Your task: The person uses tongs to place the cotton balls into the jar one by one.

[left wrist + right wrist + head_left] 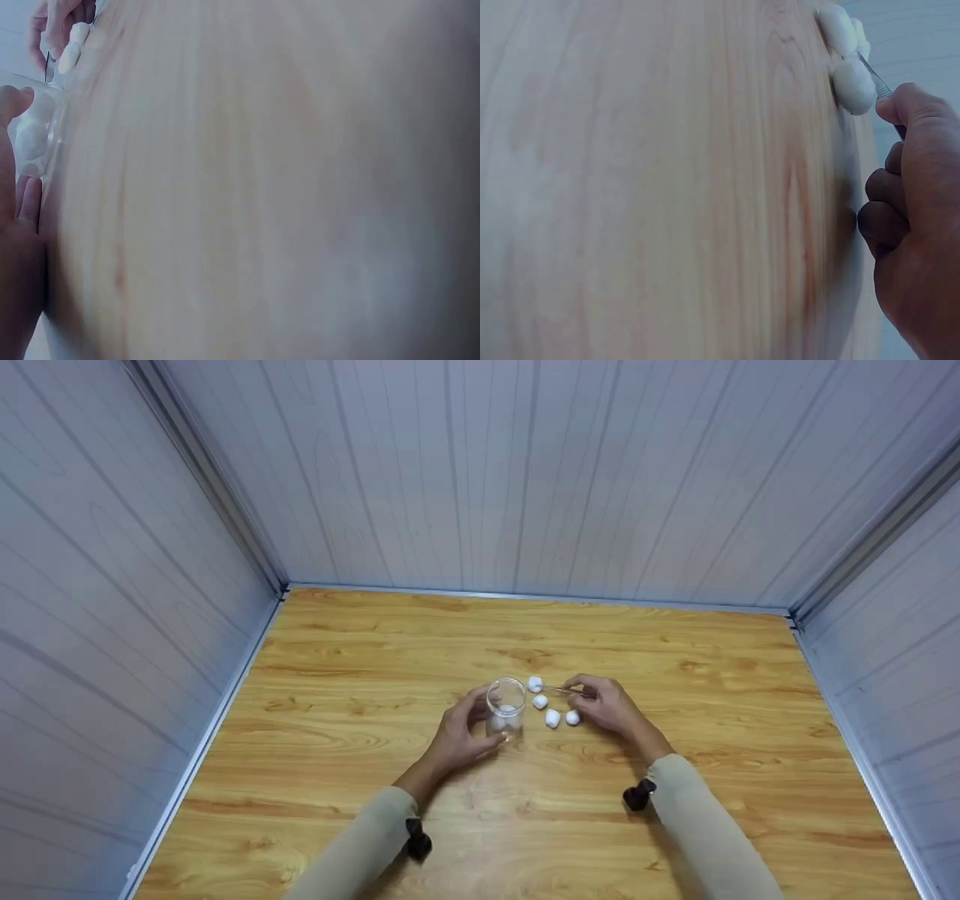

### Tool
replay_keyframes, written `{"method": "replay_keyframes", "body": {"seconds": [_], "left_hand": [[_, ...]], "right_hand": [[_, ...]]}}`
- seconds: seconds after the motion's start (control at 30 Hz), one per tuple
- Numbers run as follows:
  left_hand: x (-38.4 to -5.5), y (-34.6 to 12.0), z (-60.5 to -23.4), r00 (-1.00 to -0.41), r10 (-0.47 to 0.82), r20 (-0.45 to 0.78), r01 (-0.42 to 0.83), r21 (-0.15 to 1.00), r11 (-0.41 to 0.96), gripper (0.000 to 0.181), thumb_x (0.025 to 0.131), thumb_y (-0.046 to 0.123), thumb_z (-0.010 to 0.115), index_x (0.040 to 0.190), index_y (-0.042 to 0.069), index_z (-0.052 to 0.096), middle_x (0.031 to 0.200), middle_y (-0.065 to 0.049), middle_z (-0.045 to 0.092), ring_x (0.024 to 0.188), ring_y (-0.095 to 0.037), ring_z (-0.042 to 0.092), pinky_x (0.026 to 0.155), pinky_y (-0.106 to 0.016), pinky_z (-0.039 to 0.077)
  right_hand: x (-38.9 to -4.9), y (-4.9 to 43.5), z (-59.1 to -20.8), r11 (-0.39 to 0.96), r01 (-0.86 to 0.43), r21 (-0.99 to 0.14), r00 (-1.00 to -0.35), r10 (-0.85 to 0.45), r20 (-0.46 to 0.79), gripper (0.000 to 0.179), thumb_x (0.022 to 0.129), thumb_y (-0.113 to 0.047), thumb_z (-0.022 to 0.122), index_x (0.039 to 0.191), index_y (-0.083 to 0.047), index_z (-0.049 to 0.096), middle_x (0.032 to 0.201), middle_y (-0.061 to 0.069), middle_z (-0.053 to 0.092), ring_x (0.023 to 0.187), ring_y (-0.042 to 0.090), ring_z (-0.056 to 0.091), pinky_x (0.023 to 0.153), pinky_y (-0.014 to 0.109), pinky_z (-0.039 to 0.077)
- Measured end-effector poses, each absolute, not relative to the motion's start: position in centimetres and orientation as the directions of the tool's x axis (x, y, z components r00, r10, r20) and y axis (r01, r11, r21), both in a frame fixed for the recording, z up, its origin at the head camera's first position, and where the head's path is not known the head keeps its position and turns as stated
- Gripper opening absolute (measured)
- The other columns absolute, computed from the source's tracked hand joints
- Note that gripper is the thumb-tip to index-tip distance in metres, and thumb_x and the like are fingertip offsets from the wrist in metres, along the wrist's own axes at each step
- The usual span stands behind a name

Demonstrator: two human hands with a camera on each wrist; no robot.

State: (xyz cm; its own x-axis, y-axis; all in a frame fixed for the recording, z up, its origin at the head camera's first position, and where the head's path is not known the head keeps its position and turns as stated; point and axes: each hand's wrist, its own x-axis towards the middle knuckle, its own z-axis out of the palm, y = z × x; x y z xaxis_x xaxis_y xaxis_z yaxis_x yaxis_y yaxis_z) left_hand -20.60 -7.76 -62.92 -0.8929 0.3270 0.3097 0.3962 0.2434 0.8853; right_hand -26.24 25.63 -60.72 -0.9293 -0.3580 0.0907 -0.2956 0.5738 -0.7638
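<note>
My left hand point(459, 735) curls around a clear glass jar point(506, 696) standing on the table, thumb on the near side. White cotton balls point(31, 139) lie inside the jar. To its right, my right hand point(606, 705) pinches metal tweezers point(881, 84) between thumb and fingers. The tweezers point left, and their tips are at the farthest loose cotton ball point(535, 684), close to the jar's rim. Whether the tips grip that ball cannot be made out. Other loose cotton balls point(553, 718) lie on the table between the jar and my right hand.
The wood-grain table point(360, 660) is bounded by pale panels at the back point(487, 480), left point(112, 585) and right point(900, 622). Metal strips run along its edges. A small black device point(418, 840) sits at each sleeve cuff.
</note>
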Motion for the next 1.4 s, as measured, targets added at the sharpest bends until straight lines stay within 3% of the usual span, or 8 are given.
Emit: {"method": "replay_keyframes", "body": {"seconds": [0.23,0.63,1.07,1.4], "left_hand": [[-20.5,-7.8,-62.8,-0.897,0.326,0.298,0.384,0.891,0.241,0.085,0.088,0.007,0.094,0.162,0.002,0.052,0.147,-0.024,0.072,0.131,-0.043,0.074,0.114,-0.049,0.066],[-20.7,-7.7,-62.8,-0.902,0.325,0.286,0.377,0.888,0.264,0.085,0.088,0.008,0.094,0.162,0.002,0.051,0.147,-0.023,0.072,0.131,-0.042,0.075,0.115,-0.047,0.066],[-20.8,-7.7,-62.9,-0.894,0.330,0.302,0.392,0.884,0.254,0.080,0.090,0.008,0.094,0.159,0.003,0.054,0.146,-0.022,0.073,0.132,-0.044,0.075,0.112,-0.053,0.067],[-21.1,-7.8,-63.8,-0.853,0.323,0.410,0.491,0.840,0.229,0.079,0.088,0.012,0.094,0.157,0.005,0.055,0.140,-0.024,0.074,0.122,-0.038,0.079,0.106,-0.039,0.070]], "right_hand": [[-26.2,25.7,-60.6,0.581,-0.283,-0.763,-0.939,-0.329,0.099,0.019,0.108,-0.012,0.072,0.124,-0.010,0.082,0.085,0.008,0.075,0.067,0.008,0.043,0.066,0.024,0.038],[-26.4,26.1,-59.7,0.560,-0.285,-0.777,-0.943,-0.307,0.125,0.019,0.108,-0.009,0.073,0.125,-0.009,0.082,0.069,-0.001,0.057,0.060,-0.001,0.038,0.059,0.022,0.036],[-26.5,26.2,-58.3,0.529,-0.297,-0.795,-0.945,-0.284,0.164,0.020,0.106,-0.004,0.072,0.122,-0.008,0.083,0.068,-0.005,0.045,0.057,-0.002,0.036,0.054,0.019,0.032],[-26.4,26.6,-57.6,0.533,-0.352,-0.769,-0.933,-0.270,0.240,0.020,0.106,-0.002,0.073,0.122,-0.008,0.083,0.066,-0.005,0.045,0.056,-0.005,0.031,0.054,0.019,0.030]]}}
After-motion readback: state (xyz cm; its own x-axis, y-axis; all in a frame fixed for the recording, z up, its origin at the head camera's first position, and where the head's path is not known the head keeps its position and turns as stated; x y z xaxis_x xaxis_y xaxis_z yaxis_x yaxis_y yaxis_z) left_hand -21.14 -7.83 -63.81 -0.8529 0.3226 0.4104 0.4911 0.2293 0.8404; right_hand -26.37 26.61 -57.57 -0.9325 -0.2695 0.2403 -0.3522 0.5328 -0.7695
